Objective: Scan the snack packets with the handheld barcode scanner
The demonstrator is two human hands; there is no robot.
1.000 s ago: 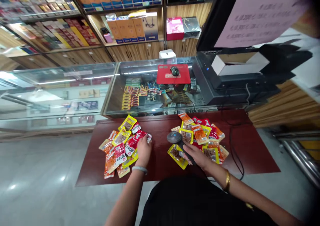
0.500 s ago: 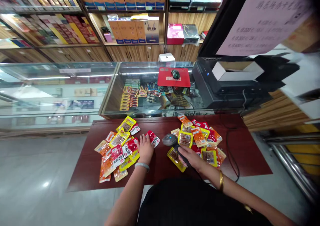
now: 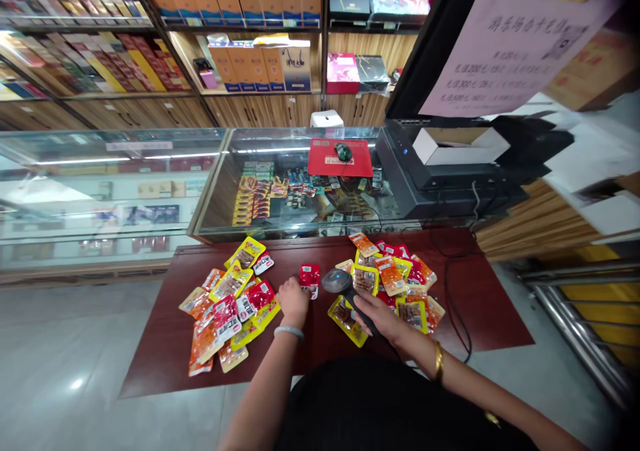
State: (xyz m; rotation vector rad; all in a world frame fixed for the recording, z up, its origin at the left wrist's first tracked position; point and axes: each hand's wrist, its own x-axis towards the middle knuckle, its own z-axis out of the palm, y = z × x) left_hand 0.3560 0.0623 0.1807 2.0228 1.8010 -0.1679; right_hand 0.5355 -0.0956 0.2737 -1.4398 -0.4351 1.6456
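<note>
My left hand (image 3: 294, 300) pinches a small red snack packet (image 3: 309, 279) and holds it upright just left of the scanner's head. The grey-and-black handheld barcode scanner (image 3: 339, 282) is gripped by its handle in my right hand (image 3: 379, 319), above a yellow packet (image 3: 347, 317). To the left lies a pile of red, yellow and orange snack packets (image 3: 230, 304) on the dark red table (image 3: 165, 344). A second pile of packets (image 3: 395, 281) lies just right of the scanner.
A glass display counter (image 3: 280, 191) stands behind the table, with a red mouse pad and mouse (image 3: 340, 156) on top. A black register and monitor (image 3: 450, 164) sit at the right. A black cable (image 3: 457, 318) runs over the table's right part. Shelves of boxes line the back wall.
My left hand drew one red packet out of the left pile and carried it right, up to the scanner's head. The scanner hand stayed nearly still.
</note>
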